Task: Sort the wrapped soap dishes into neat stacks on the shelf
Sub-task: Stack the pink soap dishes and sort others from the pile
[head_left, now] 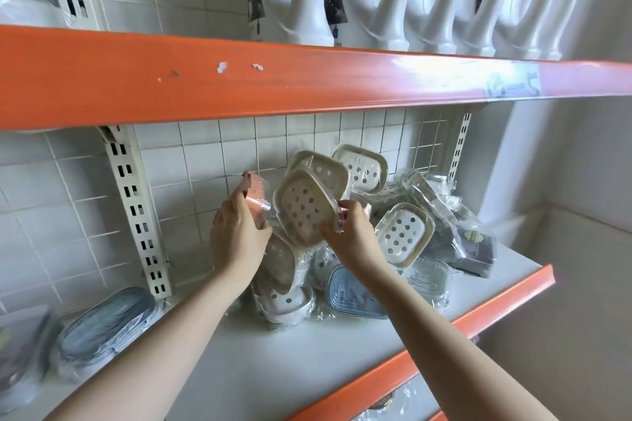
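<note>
Left hand gripping pink dish, right hand pinching beige dish

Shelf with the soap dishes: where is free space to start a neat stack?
Bare shelf lies in front of the pile of wrapped soap dishes, toward the orange front edge, and between the pile and the blue wrapped dishes at left. The back right is crowded.

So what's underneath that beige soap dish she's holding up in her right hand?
Below the beige soap dish lie more wrapped dishes: a beige one, a white one and a blue one. The right hand and the wrapping hide what lies deeper.
</note>
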